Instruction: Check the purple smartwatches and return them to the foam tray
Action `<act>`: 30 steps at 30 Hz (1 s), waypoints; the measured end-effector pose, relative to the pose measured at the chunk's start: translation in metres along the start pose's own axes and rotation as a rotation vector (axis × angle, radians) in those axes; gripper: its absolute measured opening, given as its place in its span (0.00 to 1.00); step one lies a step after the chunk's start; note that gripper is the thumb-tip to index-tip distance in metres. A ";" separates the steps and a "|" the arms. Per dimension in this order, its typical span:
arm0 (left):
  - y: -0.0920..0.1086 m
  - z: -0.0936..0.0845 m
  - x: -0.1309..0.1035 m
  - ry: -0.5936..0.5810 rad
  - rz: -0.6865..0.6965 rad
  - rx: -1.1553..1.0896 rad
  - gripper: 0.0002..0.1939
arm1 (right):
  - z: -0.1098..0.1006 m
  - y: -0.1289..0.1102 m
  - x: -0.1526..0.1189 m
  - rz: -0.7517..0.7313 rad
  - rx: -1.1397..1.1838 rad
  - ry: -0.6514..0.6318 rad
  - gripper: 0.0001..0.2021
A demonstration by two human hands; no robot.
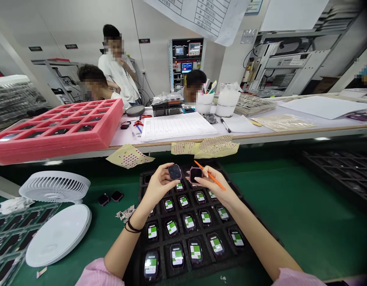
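Observation:
My left hand is closed on a square smartwatch body with a dark screen, gripping it by its edges. Close beside it, my right hand pinches a second dark-screened watch body. An orange pen-like stick is also tucked in the fingers of my right hand. Both hands are above the far part of a black foam tray. In the tray's compartments lie several watch bodies, their lit screens showing green and white blocks.
Left of the tray are two loose watch bodies, small paper slips and a white fan with a round base. A shelf edge crosses ahead, carrying a pink foam tray and papers. Several people are beyond it.

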State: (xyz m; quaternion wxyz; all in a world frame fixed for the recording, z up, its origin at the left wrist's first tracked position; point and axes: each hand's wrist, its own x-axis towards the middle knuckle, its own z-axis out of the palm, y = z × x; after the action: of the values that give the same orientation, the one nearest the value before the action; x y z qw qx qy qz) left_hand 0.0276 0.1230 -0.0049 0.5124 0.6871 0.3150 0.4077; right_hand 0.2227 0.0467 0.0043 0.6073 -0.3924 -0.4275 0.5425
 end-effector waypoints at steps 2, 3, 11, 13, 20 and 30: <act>-0.002 -0.002 0.002 -0.008 -0.030 -0.015 0.31 | -0.001 0.000 0.001 0.001 -0.013 -0.010 0.23; -0.002 -0.002 0.002 -0.008 -0.050 -0.022 0.31 | -0.001 0.001 0.001 0.001 -0.020 -0.015 0.23; 0.000 0.001 0.003 0.024 -0.095 -0.132 0.25 | -0.006 0.006 0.002 -0.025 -0.040 -0.065 0.23; -0.001 0.001 0.004 0.025 -0.086 -0.144 0.24 | -0.007 0.007 0.003 -0.023 -0.045 -0.064 0.23; -0.004 0.002 0.004 0.040 -0.063 -0.161 0.23 | -0.007 0.008 0.004 -0.036 -0.047 -0.083 0.23; 0.002 0.003 0.000 0.038 -0.041 -0.089 0.25 | -0.003 0.005 0.001 -0.024 -0.095 -0.029 0.20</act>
State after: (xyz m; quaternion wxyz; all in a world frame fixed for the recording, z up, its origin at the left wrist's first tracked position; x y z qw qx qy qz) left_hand 0.0304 0.1208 -0.0039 0.5446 0.6491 0.3203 0.4237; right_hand 0.2241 0.0486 -0.0016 0.5883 -0.4078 -0.4660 0.5200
